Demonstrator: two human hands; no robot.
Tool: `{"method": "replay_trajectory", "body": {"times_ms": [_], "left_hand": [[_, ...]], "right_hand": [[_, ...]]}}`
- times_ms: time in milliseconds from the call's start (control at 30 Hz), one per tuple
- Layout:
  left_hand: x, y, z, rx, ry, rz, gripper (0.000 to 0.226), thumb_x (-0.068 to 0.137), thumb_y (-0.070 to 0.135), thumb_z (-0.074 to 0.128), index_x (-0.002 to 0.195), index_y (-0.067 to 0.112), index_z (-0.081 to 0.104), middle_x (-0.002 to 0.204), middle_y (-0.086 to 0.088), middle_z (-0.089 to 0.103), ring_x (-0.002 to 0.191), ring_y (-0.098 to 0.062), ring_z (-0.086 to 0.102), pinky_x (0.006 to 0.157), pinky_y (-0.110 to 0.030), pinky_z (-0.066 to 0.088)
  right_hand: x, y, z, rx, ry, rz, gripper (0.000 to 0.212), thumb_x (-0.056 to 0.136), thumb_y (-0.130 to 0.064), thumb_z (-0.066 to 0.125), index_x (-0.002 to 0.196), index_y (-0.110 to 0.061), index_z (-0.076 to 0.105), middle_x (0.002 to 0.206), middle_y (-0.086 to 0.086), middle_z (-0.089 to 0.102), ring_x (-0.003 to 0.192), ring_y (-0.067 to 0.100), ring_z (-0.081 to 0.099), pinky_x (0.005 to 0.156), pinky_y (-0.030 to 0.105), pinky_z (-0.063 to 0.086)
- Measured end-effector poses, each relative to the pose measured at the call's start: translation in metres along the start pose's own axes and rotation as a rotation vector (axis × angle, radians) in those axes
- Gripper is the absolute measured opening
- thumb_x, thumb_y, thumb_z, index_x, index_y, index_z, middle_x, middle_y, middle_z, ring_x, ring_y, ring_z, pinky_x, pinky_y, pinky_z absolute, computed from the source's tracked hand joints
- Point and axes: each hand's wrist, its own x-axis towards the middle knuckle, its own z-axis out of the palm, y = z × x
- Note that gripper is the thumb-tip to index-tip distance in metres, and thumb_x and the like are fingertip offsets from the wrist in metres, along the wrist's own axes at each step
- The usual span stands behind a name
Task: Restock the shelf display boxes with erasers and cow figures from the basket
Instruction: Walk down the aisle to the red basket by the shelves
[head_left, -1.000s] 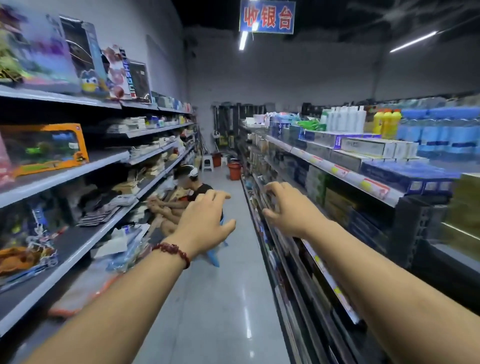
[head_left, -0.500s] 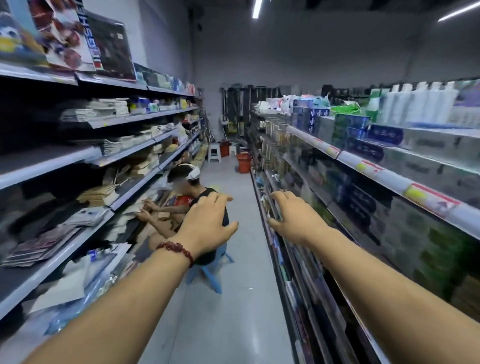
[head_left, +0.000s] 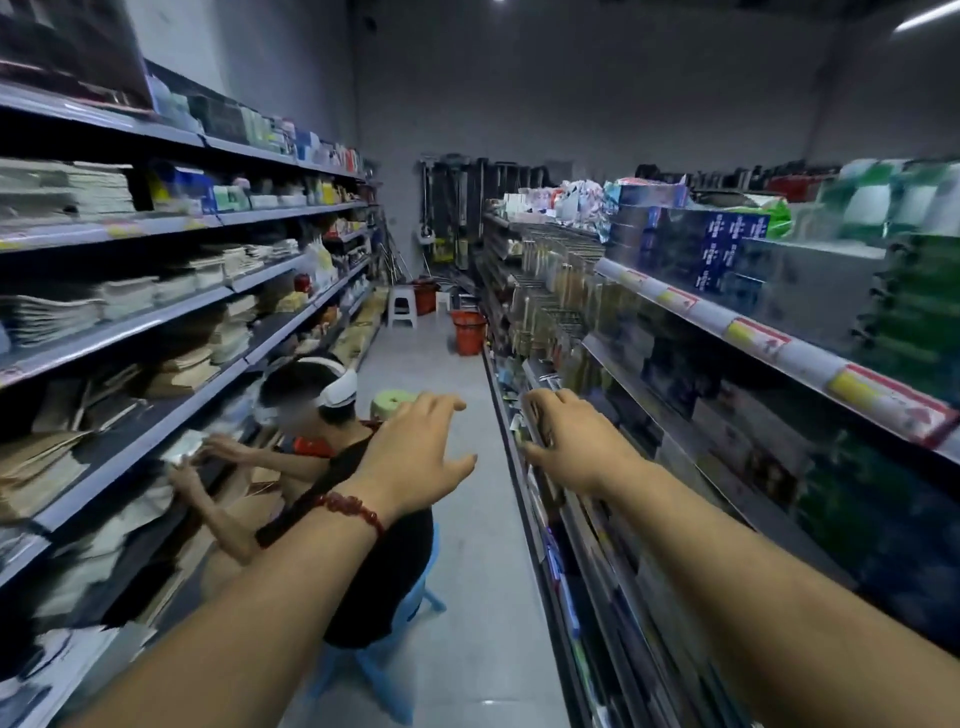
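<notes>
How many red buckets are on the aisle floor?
2. The nearer red bucket stands by the right shelving; the farther red bucket sits beside the white stool. More may be hidden.

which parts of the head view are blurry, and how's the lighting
Head view: right shelves and left shelves smear with motion blur; left hand and right hand look fairly sharp; light is dim, from a ceiling strip; the wide lens bows shelf edges.

1. Left hand (head_left: 415, 457) and right hand (head_left: 571, 447) stretch down the aisle, fingers (head_left: 441, 402) loose, holding nothing.
2. A seated person (head_left: 363, 519) on a blue stool (head_left: 384, 670) handles goods at the left shelves (head_left: 130, 326).
3. An orange bucket (head_left: 469, 332) stands beyond.
</notes>
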Motion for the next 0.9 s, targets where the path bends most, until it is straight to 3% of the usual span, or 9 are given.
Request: {"method": "replay_trajectory", "body": {"times_ms": [200,433,633,900], "left_hand": [[0.173,-0.067,0.051,0.002,-0.017,0.004,0.063,0.090,0.049,0.066,0.144,0.022,0.047,0.138,-0.002,0.052,0.128,-0.026,0.049,0.108,-0.042,0.042],[0.371,-0.159,0.166,-0.029,-0.044,-0.010,0.063,0.091,0.050,0.064,0.145,0.024,0.045,0.142,0.001,0.050,0.131,-0.022,0.047,0.110,-0.039,0.040],[0.542,-0.239,0.225,-0.038,-0.079,-0.155,0.062,0.089,0.049,0.064,0.143,0.023,0.047,0.139,0.000,0.049,0.129,-0.023,0.048,0.108,-0.041,0.042],[0.715,-0.363,0.284,-0.043,-0.077,-0.309,0.055,0.090,0.048,0.063,0.139,0.026,0.048,0.139,0.001,0.050,0.131,-0.022,0.046,0.105,-0.043,0.046]], "right_hand": [[0.173,0.053,0.027,0.033,-0.011,0.043,0.069,0.094,-0.044,0.061,0.152,-0.021,0.030,0.148,0.010,0.041,0.132,0.034,0.046,0.107,0.047,0.044],[0.395,0.136,0.114,0.007,-0.058,-0.016,0.071,0.093,-0.042,0.061,0.153,-0.021,0.028,0.150,0.009,0.041,0.134,0.032,0.044,0.108,0.045,0.042],[0.600,0.194,0.161,0.119,-0.158,-0.051,0.065,0.094,-0.043,0.062,0.149,-0.023,0.034,0.149,0.005,0.041,0.130,0.027,0.048,0.105,0.043,0.044],[0.832,0.221,0.226,0.113,-0.227,-0.169,0.062,0.096,-0.041,0.060,0.149,-0.023,0.034,0.147,0.005,0.042,0.130,0.028,0.047,0.104,0.043,0.045]]}}
